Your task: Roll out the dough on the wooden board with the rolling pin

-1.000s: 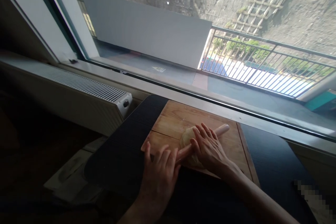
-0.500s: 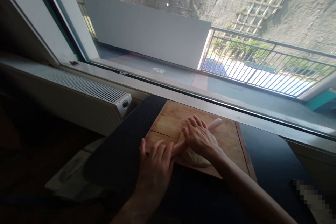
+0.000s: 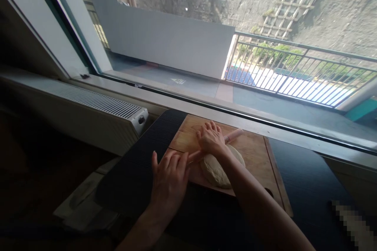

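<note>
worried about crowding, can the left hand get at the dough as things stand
Likely yes: the dough lies close beside the left hand, its left part uncovered, though the right forearm crosses over part of it.

The left hand [image 3: 170, 173] is nearer, palm down, its leftmost finger [image 3: 154, 160] raised apart, the others bent. The right hand [image 3: 210, 140] lies farther, palm down, fingers stretched far. The left forearm [image 3: 141, 225] and right forearm [image 3: 259, 198] slant from the near side.

White radiator [image 3: 73, 104] beside a bright window [image 3: 176, 43]
</note>
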The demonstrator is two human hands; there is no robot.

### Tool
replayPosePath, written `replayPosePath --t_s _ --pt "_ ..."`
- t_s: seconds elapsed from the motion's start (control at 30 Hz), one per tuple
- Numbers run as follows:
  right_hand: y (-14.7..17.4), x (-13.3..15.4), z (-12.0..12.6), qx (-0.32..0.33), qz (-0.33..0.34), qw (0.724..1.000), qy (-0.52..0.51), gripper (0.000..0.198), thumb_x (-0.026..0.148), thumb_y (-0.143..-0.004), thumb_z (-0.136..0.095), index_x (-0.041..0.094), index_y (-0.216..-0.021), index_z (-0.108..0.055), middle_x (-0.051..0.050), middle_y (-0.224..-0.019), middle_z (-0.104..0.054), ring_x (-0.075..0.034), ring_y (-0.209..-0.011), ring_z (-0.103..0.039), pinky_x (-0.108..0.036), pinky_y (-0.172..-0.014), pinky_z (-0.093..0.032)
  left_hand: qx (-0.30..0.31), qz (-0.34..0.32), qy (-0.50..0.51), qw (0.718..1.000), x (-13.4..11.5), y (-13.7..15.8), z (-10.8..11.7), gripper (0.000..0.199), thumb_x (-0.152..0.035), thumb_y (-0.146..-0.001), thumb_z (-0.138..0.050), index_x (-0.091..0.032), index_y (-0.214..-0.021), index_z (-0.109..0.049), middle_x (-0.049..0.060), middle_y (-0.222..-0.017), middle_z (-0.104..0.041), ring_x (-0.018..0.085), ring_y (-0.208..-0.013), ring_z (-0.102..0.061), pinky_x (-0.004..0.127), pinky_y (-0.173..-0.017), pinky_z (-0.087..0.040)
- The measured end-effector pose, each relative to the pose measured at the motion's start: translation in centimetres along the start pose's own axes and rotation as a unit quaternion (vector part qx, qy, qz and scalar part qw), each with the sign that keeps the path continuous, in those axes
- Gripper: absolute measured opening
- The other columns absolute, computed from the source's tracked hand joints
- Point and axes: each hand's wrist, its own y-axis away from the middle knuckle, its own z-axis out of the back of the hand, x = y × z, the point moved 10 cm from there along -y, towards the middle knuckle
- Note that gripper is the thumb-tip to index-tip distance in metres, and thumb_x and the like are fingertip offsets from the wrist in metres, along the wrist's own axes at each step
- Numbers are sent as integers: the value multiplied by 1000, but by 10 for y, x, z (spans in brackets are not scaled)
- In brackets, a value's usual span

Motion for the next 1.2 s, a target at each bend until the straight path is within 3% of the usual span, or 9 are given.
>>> replayPosePath --t_s 0.17,0.27,0.37,0.63,0.73,0.93,1.0,1.1,1.2 --pt "89 -24 14 -52 35 998 21 48 40 -95 -22 16 -130 -46 -6 -142 -40 -23 -138 -16 -41 -111 -13 -13 -39 75 996 -24 21 7 36 -16 -83 -50 -22 -118 -57 4 -101 -65 24 -109 -53 59 -109 -12" --pt "119 -33 17 -60 30 997 32 50 39 -95 -24 14 -134 -42 -6 -142 -39 -22 -138 -16 -40 -112 -11 -19 -61 97 993 -31 23 8 35 -16 -84 -49 -21 -117 -57 4 -99 -65 23 -107 -54 59 -109 -12" --pt "107 -30 18 -65 19 997 25 50 40 -96 -22 14 -133 -43 -8 -142 -40 -24 -138 -17 -41 -112 -12 -10 -57 87 995 -26 15 4 34 -17 -82 -51 -20 -116 -58 5 -101 -65 25 -109 -53 59 -109 -12" --pt "10 -11 7 -8 1 1000 -20 48 46 -93 -27 14 -116 -55 -14 -135 -45 -25 -131 -30 -42 -105 -23 0 -14 -2 1000 2 -4 -1 35 -21 -85 -50 -17 -119 -55 9 -106 -63 28 -114 -49 62 -107 -10" --pt "22 -12 9 -17 12 999 -24 47 44 -94 -27 14 -119 -54 -12 -136 -45 -24 -132 -28 -41 -106 -22 6 -12 0 1000 1 1 0 36 -19 -84 -50 -19 -119 -56 8 -107 -63 27 -116 -48 62 -107 -10" --pt "115 -27 21 -71 43 997 -4 47 39 -96 -26 17 -133 -43 -6 -142 -40 -22 -137 -19 -42 -111 -14 10 -47 72 996 -18 15 2 37 -19 -82 -54 -24 -118 -57 2 -104 -64 23 -112 -51 57 -109 -11" --pt "131 -30 20 -73 41 996 3 49 40 -95 -27 16 -137 -38 -7 -145 -36 -22 -138 -17 -42 -112 -13 9 -57 84 995 -21 15 1 36 -20 -82 -53 -25 -117 -57 2 -104 -65 23 -112 -51 57 -110 -12" --pt "120 -30 18 -78 29 997 5 51 43 -95 -26 15 -136 -39 -8 -144 -37 -23 -137 -18 -42 -112 -13 8 -57 63 996 -18 10 -2 35 -21 -83 -51 -23 -117 -57 4 -106 -64 24 -113 -50 58 -109 -12" --pt "78 -24 18 -77 21 997 -6 51 45 -95 -22 17 -130 -45 -9 -140 -41 -24 -136 -20 -42 -110 -15 5 -49 22 999 -8 2 -6 35 -21 -84 -49 -21 -119 -56 6 -108 -64 26 -113 -50 61 -107 -13"
